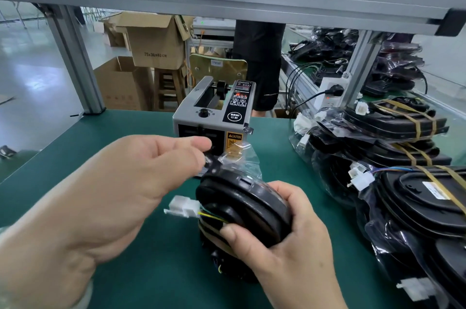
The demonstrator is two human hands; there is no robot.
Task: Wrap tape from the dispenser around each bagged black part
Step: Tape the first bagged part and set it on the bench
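Right hand (285, 230) is gripping the bagged black part (242, 205), fingers curled round its rim, holding it over the green mat (121, 132) just before the tape dispenser (214, 112). Left hand (141, 177) is reaching toward the outlet, fingertips drawn together at the bag's loose neck; whether they are pinching tape is unclear. Likely fetching a strip, which next needs laying across that neck.

I can read three things. Far on the left, a cardboard box (155, 39) says "75x36x40 CM" on its side. The tape dispenser (214, 112) in the middle has a round mark (234, 116) that says "SEMI" on its black top. Its yellow sticker (234, 142) on the front says "CAUTION".
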